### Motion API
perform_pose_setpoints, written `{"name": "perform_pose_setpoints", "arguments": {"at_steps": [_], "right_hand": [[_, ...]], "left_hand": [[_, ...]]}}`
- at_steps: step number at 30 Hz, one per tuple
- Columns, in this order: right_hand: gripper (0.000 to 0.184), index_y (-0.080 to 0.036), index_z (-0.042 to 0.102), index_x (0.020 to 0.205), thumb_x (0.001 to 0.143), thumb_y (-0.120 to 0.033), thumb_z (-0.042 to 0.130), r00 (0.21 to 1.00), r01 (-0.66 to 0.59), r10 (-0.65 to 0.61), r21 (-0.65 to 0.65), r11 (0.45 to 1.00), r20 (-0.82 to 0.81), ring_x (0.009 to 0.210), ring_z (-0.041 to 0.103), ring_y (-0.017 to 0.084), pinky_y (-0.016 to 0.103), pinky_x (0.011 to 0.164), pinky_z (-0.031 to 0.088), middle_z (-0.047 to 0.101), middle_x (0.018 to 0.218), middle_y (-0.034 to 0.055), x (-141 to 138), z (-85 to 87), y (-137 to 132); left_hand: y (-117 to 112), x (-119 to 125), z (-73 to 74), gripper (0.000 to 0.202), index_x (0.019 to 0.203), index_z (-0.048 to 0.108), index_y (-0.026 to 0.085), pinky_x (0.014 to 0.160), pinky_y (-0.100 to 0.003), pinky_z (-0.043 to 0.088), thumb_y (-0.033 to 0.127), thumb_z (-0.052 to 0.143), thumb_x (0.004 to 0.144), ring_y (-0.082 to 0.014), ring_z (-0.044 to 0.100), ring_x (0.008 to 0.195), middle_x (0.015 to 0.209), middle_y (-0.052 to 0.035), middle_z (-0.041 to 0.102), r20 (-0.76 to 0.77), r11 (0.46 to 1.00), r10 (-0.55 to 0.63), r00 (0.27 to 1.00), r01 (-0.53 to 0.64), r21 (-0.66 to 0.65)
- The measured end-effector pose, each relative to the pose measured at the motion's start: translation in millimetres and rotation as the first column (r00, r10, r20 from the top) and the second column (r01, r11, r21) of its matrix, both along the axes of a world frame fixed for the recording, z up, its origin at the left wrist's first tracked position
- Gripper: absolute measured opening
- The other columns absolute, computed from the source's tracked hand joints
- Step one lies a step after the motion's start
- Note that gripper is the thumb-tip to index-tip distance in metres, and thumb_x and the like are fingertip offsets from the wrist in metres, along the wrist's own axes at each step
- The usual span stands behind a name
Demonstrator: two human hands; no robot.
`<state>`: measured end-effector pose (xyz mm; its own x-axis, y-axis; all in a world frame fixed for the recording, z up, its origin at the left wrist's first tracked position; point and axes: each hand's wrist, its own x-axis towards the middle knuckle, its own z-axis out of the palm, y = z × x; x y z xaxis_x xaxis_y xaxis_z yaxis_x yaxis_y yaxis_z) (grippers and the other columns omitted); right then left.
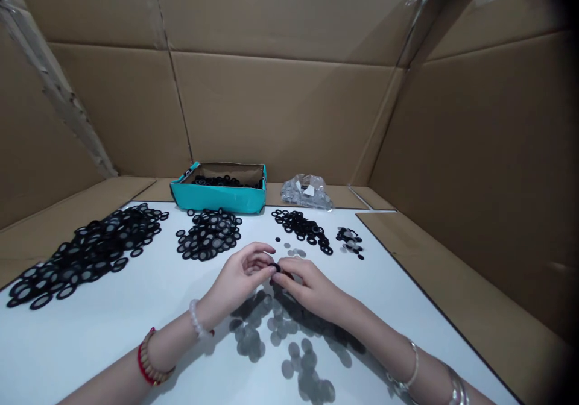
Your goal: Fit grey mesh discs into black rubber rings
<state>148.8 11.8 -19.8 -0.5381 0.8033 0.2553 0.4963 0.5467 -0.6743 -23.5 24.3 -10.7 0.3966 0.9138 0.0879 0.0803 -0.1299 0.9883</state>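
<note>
Held item: a small black ring [275, 267], seen nearly edge-on at the fingertips between both hands; no long axis can be read.
Right hand [307, 287]: narrow pinch, thumb and fingers closed on the ring from the right.
Left hand [239, 273]: narrow, fingers curled, tips just beside the ring; contact cannot be told from this view.
Nearer hand: right, with the left close on the opposite side. Nothing stands between them and the ring.
Just ahead: a few loose grey discs [292, 252] lie on the white table top [136, 296].
Below the hands: a scatter of grey discs [289, 339] spreads under the wrists.
Black ring piles: a large pile [85, 254] at far left, a middle pile [208, 234], a right pile [301, 229], and a small mixed pile [349, 242] of rings and discs.
Far edge: a teal cardboard box [221, 199] holds more black rings; a clear plastic bag [306, 191] of grey discs sits to its right.
Wrists: a white bead bracelet [195, 319] on the left, a silver bangle [409, 369] on the right.
Surround: corrugated cardboard walls [280, 116].
</note>
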Motion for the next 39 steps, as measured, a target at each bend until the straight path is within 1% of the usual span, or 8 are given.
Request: {"name": "perform_pose_setpoints", "arguments": {"at_steps": [4,8,15,21,26,31,34,39], "right_hand": [[0.027,-0.017,0.043,0.068,0.089,-0.033,0.048,0.998,0.012,-0.014,0.037,0.999,0.054,0.062,0.042,0.012,0.026,0.066,0.033,0.046,0.065,-0.003,-1.1,1.7,-1.2],[0.025,-0.018,0.043,0.069,0.092,-0.026,0.042,0.999,0.016,-0.02,0.09,0.996,0.048,0.06,0.041,0.011,0.027,0.07,0.031,0.045,0.065,-0.0037,-1.4,3.2,-1.9],[0.035,-0.017,0.039,0.058,0.092,-0.027,0.042,0.997,0.058,-0.052,0.113,0.992,-0.056,0.059,0.036,0.012,0.029,0.069,0.029,0.04,0.059,-0.0033,0.0,-2.4,-1.1],[0.038,-0.017,0.04,0.055,0.09,-0.03,0.045,0.996,0.06,-0.052,0.115,0.992,-0.071,0.056,0.034,0.012,0.029,0.068,0.027,0.04,0.054,-0.0035,-0.9,-2.8,0.5],[0.037,-0.017,0.048,0.055,0.088,-0.034,0.049,0.989,0.068,-0.068,-0.004,0.998,-0.13,0.056,0.039,0.012,0.027,0.066,0.029,0.044,0.052,-0.0034,-0.1,2.9,1.5],[0.036,-0.016,0.06,0.067,0.084,-0.046,0.051,0.924,-0.038,-0.088,-0.317,0.948,-0.373,0.055,0.045,0.011,0.022,0.055,0.033,0.05,0.056,-0.0018,2.8,7.9,1.9],[0.036,-0.015,0.062,0.068,0.081,-0.047,0.055,0.879,-0.124,-0.077,-0.383,0.915,-0.47,0.053,0.045,0.01,0.021,0.053,0.034,0.05,0.056,-0.0017,4.8,7.8,0.6],[0.032,-0.015,0.065,0.076,0.076,-0.047,0.062,0.791,-0.262,-0.091,-0.469,0.843,-0.606,0.053,0.043,0.009,0.021,0.051,0.033,0.054,0.063,-0.0001,5.4,5.2,-3.8]], "left_hand": [[-0.4,-1.7,-2.3,0.017,0.095,0.052,0.018,0.077,-0.029,0.046,0.017,0.052,0.079,-0.0167,0.058,0.084,0.085,-0.0027,0.059,-0.115,0.989,0.004,0.993,0.013,0.15],[-3.9,-5.3,5.0,0.014,0.092,0.052,0.02,0.078,-0.032,0.043,0.014,0.046,0.081,-0.0187,0.055,0.088,0.091,-0.0038,0.059,-0.328,0.922,0.061,0.943,0.073,0.381],[-8.7,-7.5,13.9,0.013,0.088,0.051,0.019,0.074,-0.031,0.042,0.012,0.043,0.081,-0.0187,0.052,0.082,0.085,-0.0038,0.055,-0.42,0.86,0.13,0.898,0.108,0.498],[-3.1,-5.2,7.6,0.009,0.086,0.052,0.018,0.07,-0.027,0.045,0.017,0.053,0.077,-0.0155,0.056,0.076,0.08,-0.0012,0.057,-0.209,0.976,0.031,0.977,0.016,0.217],[-0.6,-3.1,13.8,0.015,0.081,0.055,0.015,0.064,-0.026,0.046,0.025,0.062,0.072,-0.0149,0.057,0.069,0.07,-0.0007,0.058,-0.081,1.0,0.009,0.997,-0.007,0.026],[-5.9,-5.3,28.2,0.025,0.099,0.06,0.018,0.073,-0.028,0.047,0.033,0.056,0.079,-0.0177,0.059,0.083,0.088,-0.0045,0.064,-0.031,1.0,-0.019,0.999,0.019,-0.008],[-9.5,-8.2,31.4,0.029,0.105,0.061,0.021,0.078,-0.027,0.047,0.03,0.06,0.077,-0.0189,0.057,0.094,0.098,-0.005,0.063,0.003,0.999,-0.038,0.999,0.038,0.0],[-12.5,-10.4,31.3,0.025,0.099,0.064,0.019,0.072,-0.026,0.049,0.029,0.063,0.076,-0.0166,0.06,0.081,0.089,-0.0042,0.065,0.063,0.998,-0.064,0.996,0.065,-0.023]]}}
